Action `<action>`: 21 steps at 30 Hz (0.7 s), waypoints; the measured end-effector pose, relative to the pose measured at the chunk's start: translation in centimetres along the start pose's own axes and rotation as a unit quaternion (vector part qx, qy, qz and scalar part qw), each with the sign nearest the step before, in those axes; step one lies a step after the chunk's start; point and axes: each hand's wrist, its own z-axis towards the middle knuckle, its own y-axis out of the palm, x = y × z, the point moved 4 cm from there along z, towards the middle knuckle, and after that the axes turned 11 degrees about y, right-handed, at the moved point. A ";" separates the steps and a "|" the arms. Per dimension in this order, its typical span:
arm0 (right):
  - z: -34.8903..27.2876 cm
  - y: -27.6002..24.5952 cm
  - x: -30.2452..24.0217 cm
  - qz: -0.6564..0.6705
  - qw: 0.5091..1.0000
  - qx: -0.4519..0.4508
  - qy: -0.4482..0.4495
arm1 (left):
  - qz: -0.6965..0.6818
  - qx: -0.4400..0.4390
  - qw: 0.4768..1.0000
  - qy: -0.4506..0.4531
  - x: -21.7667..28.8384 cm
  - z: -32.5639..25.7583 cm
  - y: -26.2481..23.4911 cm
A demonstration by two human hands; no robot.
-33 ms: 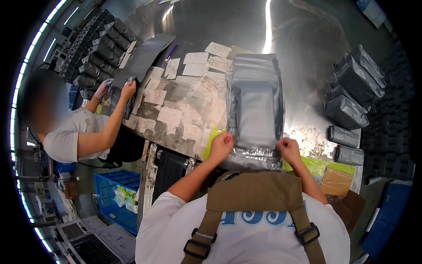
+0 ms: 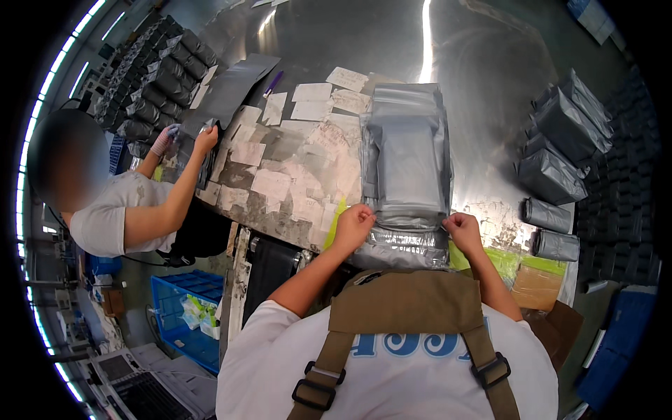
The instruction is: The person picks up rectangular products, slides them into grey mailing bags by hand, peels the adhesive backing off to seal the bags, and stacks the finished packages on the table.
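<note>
A stack of grey plastic mailing bags lies on the metal table in front of me. My left hand is closed in a pinch at the near left corner of the top bag. At the opposite near corner, my right hand pinches the bag's edge between thumb and fingers. Between my hands the top bag's near edge shows wrinkled folds. Closer to my body, a shinier crumpled strip of grey plastic lies under that edge. The fingertips hide exactly how much plastic each hand grips.
To the left a co-worker handles grey plastic at the same table. Paper labels cover the tabletop beside the stack. Wrapped grey packages stand at the right edge. A blue crate sits below left, a cardboard box near right.
Both my hands have shifted slightly away from me. The top bag's near edge has moved the same way, and more of the shiny strip below it shows.
</note>
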 end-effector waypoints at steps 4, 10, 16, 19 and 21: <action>-0.4 -2.5 0.1 -0.072 0.997 0.042 -0.002 | -0.040 0.011 0.999 -0.011 -3.8 0.0 0.9; -8.5 4.9 -9.0 -0.129 0.914 0.050 -0.381 | 0.047 -0.003 0.999 -0.026 -2.0 -0.7 1.5; -7.5 10.6 -11.7 -0.177 0.866 0.096 -0.458 | -0.225 0.037 0.958 -0.171 -2.1 -1.5 1.1; -7.0 11.5 -10.9 -0.211 0.823 0.101 -0.518 | -0.305 0.070 0.915 -0.254 -1.1 -2.0 1.0; -7.1 11.4 -10.4 -0.238 0.790 0.093 -0.557 | -0.314 0.073 0.910 -0.261 -1.1 -2.0 1.1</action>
